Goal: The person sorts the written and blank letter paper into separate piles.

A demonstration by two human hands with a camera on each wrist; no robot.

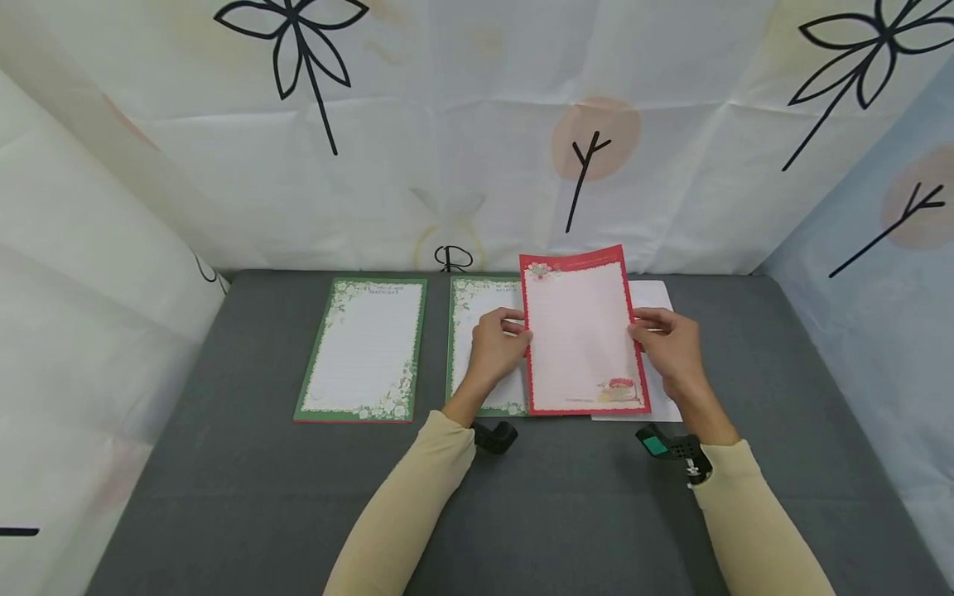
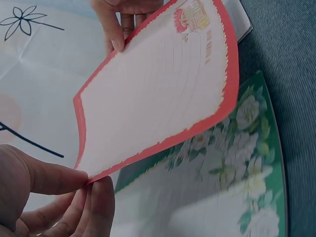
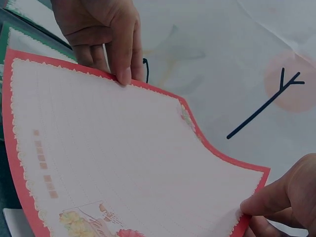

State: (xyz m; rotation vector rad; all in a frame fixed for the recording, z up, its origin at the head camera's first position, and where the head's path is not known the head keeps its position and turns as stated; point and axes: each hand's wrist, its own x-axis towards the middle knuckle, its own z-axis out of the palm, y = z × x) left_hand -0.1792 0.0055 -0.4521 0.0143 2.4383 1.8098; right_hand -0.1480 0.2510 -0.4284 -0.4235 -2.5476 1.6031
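A red-bordered sheet of lined writing paper [image 1: 581, 331] is held up off the table between both hands. My left hand [image 1: 498, 348] pinches its left edge between thumb and fingers, and my right hand [image 1: 669, 343] pinches the right edge. In the left wrist view the sheet [image 2: 153, 94] bows, with a small flower print in one corner. Beneath it, partly covered, lies a green-bordered floral sheet [image 1: 465, 331]. White paper [image 1: 657, 389] shows under its right side, mostly hidden.
Another green-bordered floral sheet [image 1: 365, 348] lies on the left of the dark grey table [image 1: 246, 463], with a thin red edge showing below it. A white cloth backdrop [image 1: 447, 165] with plant drawings rises behind the table's far edge.
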